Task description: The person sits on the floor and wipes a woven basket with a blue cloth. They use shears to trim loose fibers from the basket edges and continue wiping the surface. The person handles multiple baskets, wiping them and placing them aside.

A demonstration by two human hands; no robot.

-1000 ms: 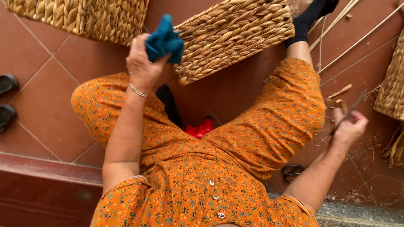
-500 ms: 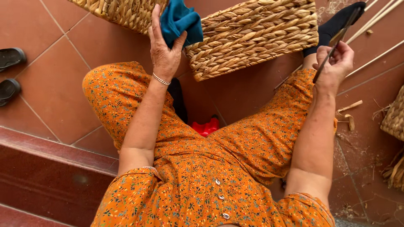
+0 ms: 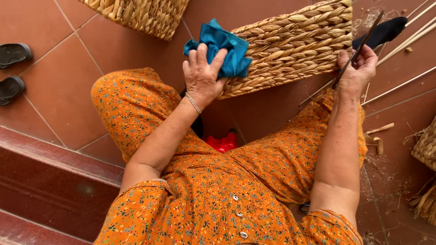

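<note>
My left hand point(image 3: 202, 77) grips a crumpled teal cloth point(image 3: 222, 51) and presses it against the left end of a woven straw basket point(image 3: 295, 47) that rests on the red tile floor between my legs. My right hand point(image 3: 356, 70) is at the basket's right end, its fingers closed around a thin dark tool point(image 3: 359, 47) that slants up and to the right; it looks like closed scissors or a long needle. I sit in an orange flowered dress point(image 3: 218, 190), knees spread wide.
A second woven basket point(image 3: 141, 16) stands at the top left. A red object point(image 3: 222, 143) lies under my legs. Dark sandals point(image 3: 13, 68) sit at the left, long pale reeds point(image 3: 399, 45) at the right, another woven piece point(image 3: 427, 145) at the right edge, a step point(image 3: 54, 181) at the lower left.
My right hand rose from the floor at the right to the basket's right end, carrying the thin tool. My left hand stayed on the basket with the cloth. The view shifted closer.
</note>
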